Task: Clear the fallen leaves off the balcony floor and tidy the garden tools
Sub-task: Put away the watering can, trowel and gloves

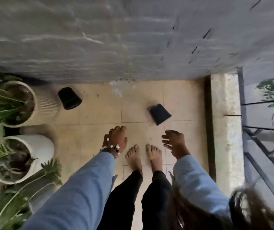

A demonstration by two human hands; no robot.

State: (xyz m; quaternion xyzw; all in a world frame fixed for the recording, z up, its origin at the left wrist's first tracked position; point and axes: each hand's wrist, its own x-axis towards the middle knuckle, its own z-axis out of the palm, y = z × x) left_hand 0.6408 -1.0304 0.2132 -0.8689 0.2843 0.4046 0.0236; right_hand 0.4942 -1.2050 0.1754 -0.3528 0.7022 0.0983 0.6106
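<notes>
I look straight down at the tiled balcony floor [99,117]. Two small black plastic pots lie tipped on it: one [69,98] near the wall at the left, the other [160,114] to the right. My left hand [117,138], with a beaded bracelet at the wrist, hangs above the floor with loosely curled fingers and holds nothing. My right hand [174,141] hangs beside it, fingers spread and relaxed, also empty. Both hands are nearer to me than the pots and touch neither. A few small specks of debris lie by the wall base [126,78].
Two white planters with green plants [46,105] [40,146] stand along the left side. A grey wall [133,39] closes the far end. A concrete ledge [224,122] and a metal railing [265,146] run along the right. My bare feet [144,156] stand on the tiles.
</notes>
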